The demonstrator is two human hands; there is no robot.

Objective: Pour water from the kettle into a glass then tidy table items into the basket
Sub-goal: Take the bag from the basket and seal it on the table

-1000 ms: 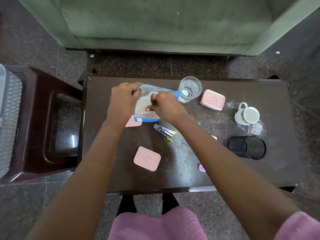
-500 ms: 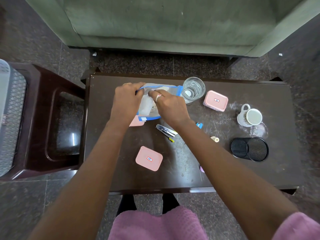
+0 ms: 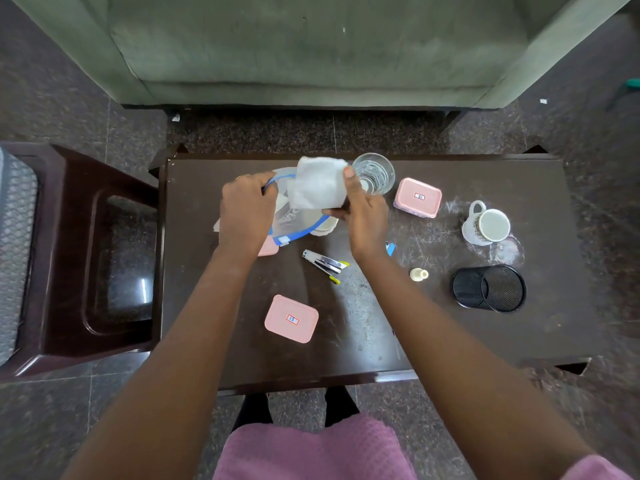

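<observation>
A clear zip bag with a blue rim (image 3: 300, 221) is gripped at its left edge by the closed left hand (image 3: 246, 210), above the far left part of the dark table (image 3: 381, 334); a folded white cloth (image 3: 318, 183) is pinched between thumb and fingers of the right hand (image 3: 365, 216), held over the bag's mouth. A glass holding water (image 3: 374, 173) is seen upright just beside the right hand; two pink lidded boxes (image 3: 291, 318), a stapler (image 3: 325, 264), a mug (image 3: 487, 225) and a black mesh holder (image 3: 489, 288) are spread over the tabletop.
</observation>
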